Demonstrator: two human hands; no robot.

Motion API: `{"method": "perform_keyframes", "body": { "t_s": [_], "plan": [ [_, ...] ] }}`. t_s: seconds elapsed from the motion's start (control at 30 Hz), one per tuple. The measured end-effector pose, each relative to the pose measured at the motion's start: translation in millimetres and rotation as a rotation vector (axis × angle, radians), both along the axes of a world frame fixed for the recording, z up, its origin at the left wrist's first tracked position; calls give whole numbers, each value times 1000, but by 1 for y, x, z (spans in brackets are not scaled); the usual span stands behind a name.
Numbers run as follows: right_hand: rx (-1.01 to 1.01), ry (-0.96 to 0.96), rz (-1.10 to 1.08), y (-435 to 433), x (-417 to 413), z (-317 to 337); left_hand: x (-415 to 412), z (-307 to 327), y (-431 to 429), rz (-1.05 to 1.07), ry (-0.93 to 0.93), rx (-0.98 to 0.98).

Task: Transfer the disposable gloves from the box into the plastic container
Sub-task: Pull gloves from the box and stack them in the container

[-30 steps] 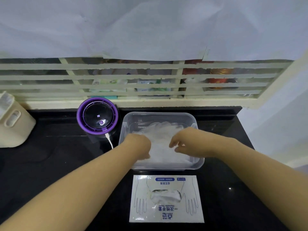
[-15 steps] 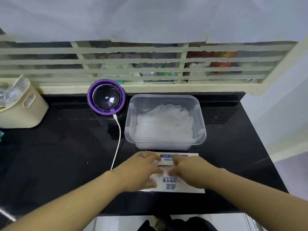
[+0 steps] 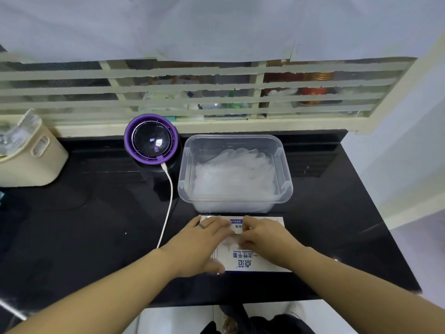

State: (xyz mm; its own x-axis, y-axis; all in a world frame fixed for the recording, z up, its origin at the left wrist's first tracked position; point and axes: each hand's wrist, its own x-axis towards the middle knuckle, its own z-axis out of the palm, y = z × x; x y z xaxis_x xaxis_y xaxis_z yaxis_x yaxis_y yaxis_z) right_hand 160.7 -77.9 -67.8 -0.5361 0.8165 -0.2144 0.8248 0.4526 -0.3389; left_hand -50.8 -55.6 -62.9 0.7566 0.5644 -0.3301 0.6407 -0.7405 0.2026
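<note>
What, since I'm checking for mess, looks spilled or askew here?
Nothing stands out. The gloves lie loosely piled inside the container, none spilled on the counter; the box lies flat, squarely before it.

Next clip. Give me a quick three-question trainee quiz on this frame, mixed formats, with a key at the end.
1. Fill in: the white cable plugs into the round ____ device.
2. True or false: the plastic container already holds clear gloves.
3. The left hand and right hand both rest on: A the cable; B the glove box; C the container.
Key: 1 purple; 2 true; 3 B.
</note>
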Motion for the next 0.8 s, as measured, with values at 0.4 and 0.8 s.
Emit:
{"method": "perform_keyframes", "body": {
  "t_s": [0.4, 0.8],
  "plan": [
    [66, 97, -115, -4, -16, 19, 0, -1, 1, 78, -79, -44],
    [79, 162, -206, 7, -30, 56, 0, -3, 5, 133, 27, -54]
  ]
}}
